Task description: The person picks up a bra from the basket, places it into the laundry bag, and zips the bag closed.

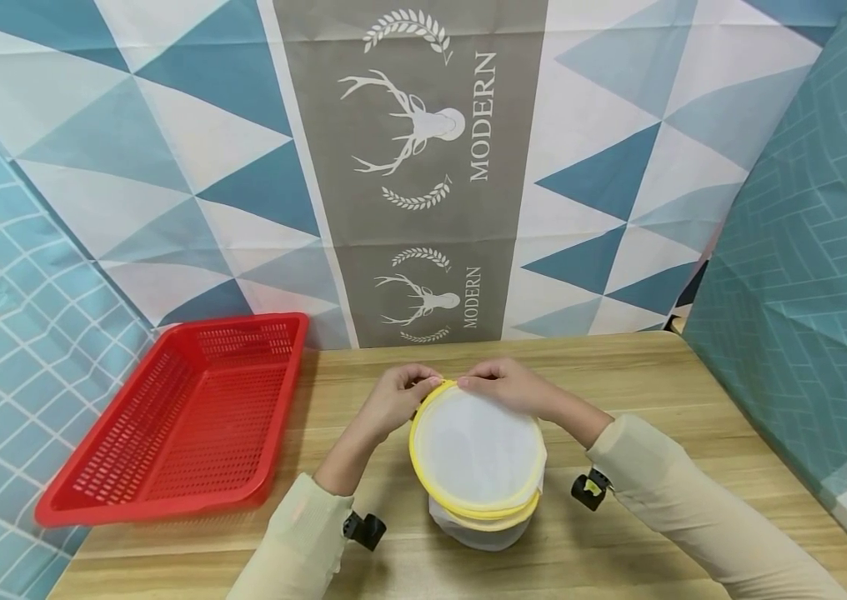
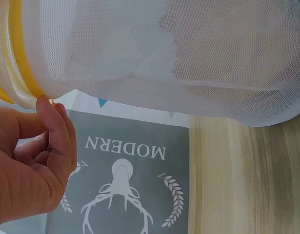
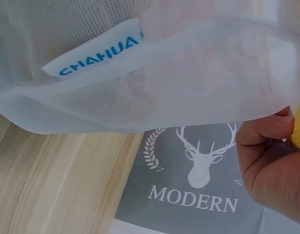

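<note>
A white mesh laundry bag (image 1: 479, 450) with yellow trim (image 1: 423, 478) stands on the wooden table, its round lid uppermost. At the far edge of the lid, my left hand (image 1: 396, 402) pinches the yellow rim between thumb and fingers. Just beside it, my right hand (image 1: 509, 387) grips the same rim, thumb on top. The left wrist view shows the bag's mesh side (image 2: 140, 53) hanging smooth down to the table. A white tag (image 3: 98, 52) reading CHAHUA is sewn to the side, seen in the right wrist view. What the bag holds inside cannot be made out.
A red plastic basket (image 1: 273, 467) with perforated walls sits to the left on the wooden table (image 1: 618, 375). Behind the table hangs a patterned cloth (image 1: 431, 208) with deer heads and triangles. Blue-green cloths flank both sides.
</note>
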Demonstrator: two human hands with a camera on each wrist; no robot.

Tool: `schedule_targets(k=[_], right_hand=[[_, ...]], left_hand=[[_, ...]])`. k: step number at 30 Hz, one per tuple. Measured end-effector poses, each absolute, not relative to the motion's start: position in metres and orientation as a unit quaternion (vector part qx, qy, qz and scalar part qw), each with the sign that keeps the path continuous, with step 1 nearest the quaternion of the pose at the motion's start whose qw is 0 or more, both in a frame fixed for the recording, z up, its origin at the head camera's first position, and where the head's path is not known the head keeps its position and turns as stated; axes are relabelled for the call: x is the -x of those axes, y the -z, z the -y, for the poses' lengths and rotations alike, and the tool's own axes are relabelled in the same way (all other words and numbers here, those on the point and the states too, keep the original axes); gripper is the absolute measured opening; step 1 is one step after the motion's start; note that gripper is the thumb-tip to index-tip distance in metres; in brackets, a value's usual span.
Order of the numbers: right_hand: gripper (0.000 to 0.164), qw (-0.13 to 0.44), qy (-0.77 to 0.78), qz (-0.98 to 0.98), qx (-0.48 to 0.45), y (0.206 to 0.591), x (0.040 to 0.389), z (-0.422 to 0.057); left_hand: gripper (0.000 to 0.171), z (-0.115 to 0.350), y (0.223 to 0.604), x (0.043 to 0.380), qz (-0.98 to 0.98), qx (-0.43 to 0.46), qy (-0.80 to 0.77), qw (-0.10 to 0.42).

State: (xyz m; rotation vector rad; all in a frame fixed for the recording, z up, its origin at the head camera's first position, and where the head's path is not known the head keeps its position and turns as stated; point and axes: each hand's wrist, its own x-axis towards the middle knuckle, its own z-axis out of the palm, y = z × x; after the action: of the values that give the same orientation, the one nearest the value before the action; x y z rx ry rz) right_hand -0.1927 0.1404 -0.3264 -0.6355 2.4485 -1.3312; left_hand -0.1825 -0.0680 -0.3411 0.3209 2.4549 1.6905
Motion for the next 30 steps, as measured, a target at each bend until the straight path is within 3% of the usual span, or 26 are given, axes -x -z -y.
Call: schedule_targets(k=[30], right_hand=[[0.028,0.122,0.452,-0.851,0.237,0.3295,0.1930,-0.1396]], left_hand=[[0.018,0.0698,0.3407,0.1828,-0.821,-0.116,-0.554,0.069]])
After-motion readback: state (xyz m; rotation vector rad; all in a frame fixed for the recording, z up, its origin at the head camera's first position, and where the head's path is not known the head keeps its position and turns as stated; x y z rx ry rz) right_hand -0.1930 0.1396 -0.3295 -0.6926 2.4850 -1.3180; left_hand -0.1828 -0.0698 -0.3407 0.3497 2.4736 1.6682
